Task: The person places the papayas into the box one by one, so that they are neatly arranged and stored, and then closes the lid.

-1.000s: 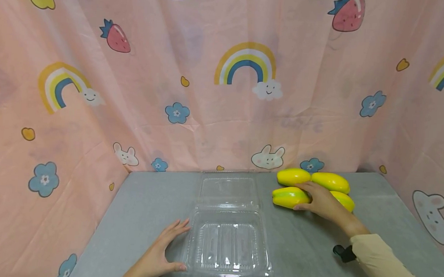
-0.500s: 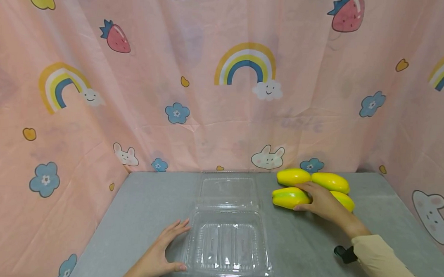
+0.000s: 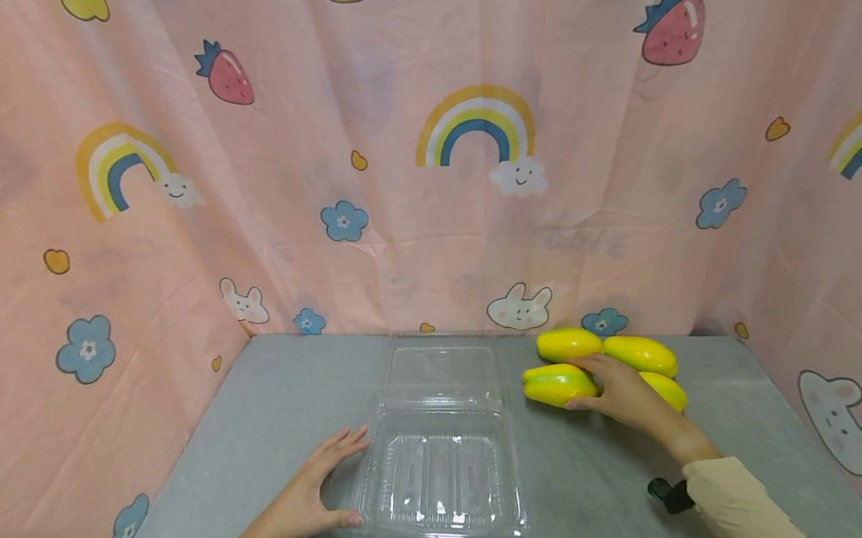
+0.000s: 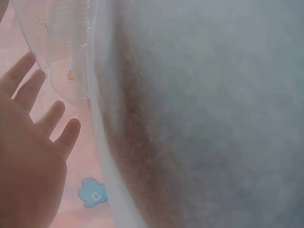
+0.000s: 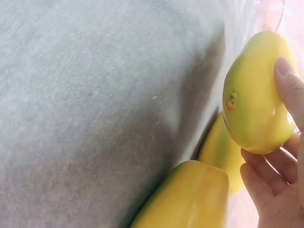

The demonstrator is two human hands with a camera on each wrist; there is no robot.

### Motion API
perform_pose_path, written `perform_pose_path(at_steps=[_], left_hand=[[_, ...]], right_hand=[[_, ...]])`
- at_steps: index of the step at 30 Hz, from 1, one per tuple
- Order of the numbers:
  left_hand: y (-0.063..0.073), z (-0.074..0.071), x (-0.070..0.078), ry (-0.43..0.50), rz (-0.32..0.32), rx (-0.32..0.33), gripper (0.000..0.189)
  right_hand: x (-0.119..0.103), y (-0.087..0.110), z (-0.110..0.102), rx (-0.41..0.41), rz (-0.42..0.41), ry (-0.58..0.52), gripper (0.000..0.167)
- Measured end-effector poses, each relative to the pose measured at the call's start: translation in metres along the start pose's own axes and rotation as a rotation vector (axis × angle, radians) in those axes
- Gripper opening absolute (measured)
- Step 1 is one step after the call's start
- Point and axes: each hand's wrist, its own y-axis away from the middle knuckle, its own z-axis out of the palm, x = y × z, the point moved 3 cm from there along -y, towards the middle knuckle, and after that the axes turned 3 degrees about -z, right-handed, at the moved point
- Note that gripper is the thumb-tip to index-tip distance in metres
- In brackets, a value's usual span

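My right hand (image 3: 624, 394) grips a yellow papaya (image 3: 557, 384) with green streaks, thumb on the near side and fingers on the far side. In the right wrist view, the held papaya (image 5: 259, 95) shows its stem end and appears slightly off the table. Just left of an opened clear plastic clamshell box (image 3: 439, 482) is my left hand (image 3: 313, 488), fingers and thumb spread along the box's left edge. Whether they touch the rim is hard to tell. In the left wrist view the fingers look extended and hold nothing.
Other papayas lie close to the right hand: one behind left (image 3: 569, 344), one behind right (image 3: 642, 355), and one partly hidden by the hand (image 3: 666, 389). The clear lid (image 3: 442, 372) lies flat behind the box. A pink patterned curtain (image 3: 373, 274) borders the grey table (image 3: 303, 376).
The right hand and its papaya have shifted slightly to the left, away from the papaya on the right. The left hand and the box stay where they were.
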Motion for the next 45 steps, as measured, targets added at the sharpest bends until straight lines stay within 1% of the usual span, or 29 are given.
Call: perform_pose_path(at_steps=[2,10,15,22,28,37,45], left_hand=[[0.000,0.000,0.000,0.017,-0.019,-0.004,0.098],[0.001,0.000,0.001,0.021,-0.032,-0.004,0.099],[0.001,0.001,0.001,0.020,-0.029,0.000,0.098],[0.002,0.001,0.000,0.004,-0.002,0.009,0.098],[0.002,0.002,0.001,0.022,-0.018,0.007,0.098],[0.001,0.001,0.001,0.003,-0.007,0.013,0.099],[0.001,0.001,0.002,-0.005,-0.033,0.005,0.097]], right_hand=[[-0.002,0.000,-0.001,-0.001,0.000,0.002,0.082],[-0.011,-0.001,-0.002,-0.008,0.003,0.021,0.083],[-0.019,-0.002,-0.004,-0.008,-0.001,0.026,0.084],[-0.031,-0.004,-0.006,0.007,-0.019,0.023,0.081],[-0.043,-0.005,-0.008,0.011,-0.039,0.010,0.079],[-0.056,-0.008,-0.008,-0.003,-0.035,0.033,0.078],[-0.070,-0.009,-0.006,0.019,-0.063,0.015,0.077]])
